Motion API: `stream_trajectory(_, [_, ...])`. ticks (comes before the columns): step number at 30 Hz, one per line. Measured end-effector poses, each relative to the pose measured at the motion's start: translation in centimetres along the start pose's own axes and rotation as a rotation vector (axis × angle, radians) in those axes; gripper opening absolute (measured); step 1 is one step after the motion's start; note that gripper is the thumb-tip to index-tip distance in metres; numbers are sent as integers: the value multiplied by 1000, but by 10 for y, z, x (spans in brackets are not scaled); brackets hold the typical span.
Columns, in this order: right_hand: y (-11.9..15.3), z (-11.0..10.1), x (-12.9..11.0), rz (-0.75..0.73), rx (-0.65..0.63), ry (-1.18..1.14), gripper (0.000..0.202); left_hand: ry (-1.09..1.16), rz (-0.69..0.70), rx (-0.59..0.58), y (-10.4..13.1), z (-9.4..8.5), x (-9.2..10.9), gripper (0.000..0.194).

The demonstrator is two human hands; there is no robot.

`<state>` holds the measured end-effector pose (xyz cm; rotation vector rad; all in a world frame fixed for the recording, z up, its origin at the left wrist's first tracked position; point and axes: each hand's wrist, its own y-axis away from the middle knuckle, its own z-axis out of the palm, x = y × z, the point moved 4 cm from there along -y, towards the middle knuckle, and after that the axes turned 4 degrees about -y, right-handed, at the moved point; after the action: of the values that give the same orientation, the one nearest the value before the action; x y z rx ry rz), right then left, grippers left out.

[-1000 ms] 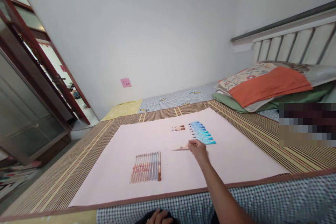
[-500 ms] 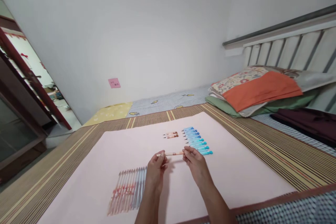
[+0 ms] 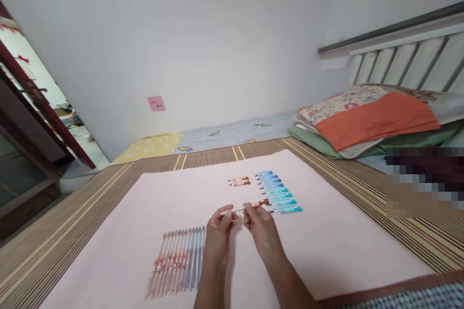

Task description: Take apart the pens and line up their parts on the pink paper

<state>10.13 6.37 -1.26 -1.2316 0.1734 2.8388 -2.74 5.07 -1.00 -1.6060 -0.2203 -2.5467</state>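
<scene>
Both hands hold one slim pen (image 3: 258, 204) above the pink sheet, pale at its left part and brown at its right end. My left hand (image 3: 218, 234) pinches the pale left end between thumb and fingers. Closed around the middle is my right hand (image 3: 264, 231), with the brown end sticking out past its fingers. Beyond the hands lie two short brown-topped pens (image 3: 241, 181), dark tips to the left. A column of several blue pens (image 3: 281, 193) lies just right of them. Several long clear pens (image 3: 176, 260), reddish and bluish, lie side by side left of my left wrist.
The pink sheet (image 3: 119, 231) covers much of the striped mat (image 3: 362, 203). Folded bedding and pillows (image 3: 377, 118) are piled at the right, near a radiator (image 3: 406, 60). A pink note (image 3: 156, 103) is on the wall. A pixelated patch hides part of the right side.
My right hand has slid left along the pen, closer to my left hand, so the brown end now shows beyond its fingers. The camera view has shifted slightly.
</scene>
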Motion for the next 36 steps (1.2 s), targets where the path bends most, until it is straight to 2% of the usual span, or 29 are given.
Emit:
stream_trajectory(5, [-4,5,7,-64,-1,62,49,-70,61,14,0,-4,5,46])
stream_trajectory(9, [-2,12,5,-149,-7,172,49,-45,95,86,1,-2,7,41])
stream_trajectory(14, [4,16,2,-252,30,363,50,69,-77,175,4,1,3,57])
stream_trajectory(20, [-1,5,7,-246,107,389,51,232,-135,5,8,7,10,53])
stream_trajectory(22, [-1,3,7,-241,120,379,51,238,-161,4,7,6,7,49])
stream_trajectory(25, [0,5,4,-245,93,369,50,172,-196,68,4,2,1,44])
stream_trajectory(28, [1,7,4,-247,60,363,49,125,-248,118,5,1,-3,49])
stream_trajectory(34, [-2,4,3,-234,60,342,50,208,-144,5,7,7,6,53])
stream_trajectory(36, [-1,5,1,-240,24,345,49,167,-132,20,5,6,5,51])
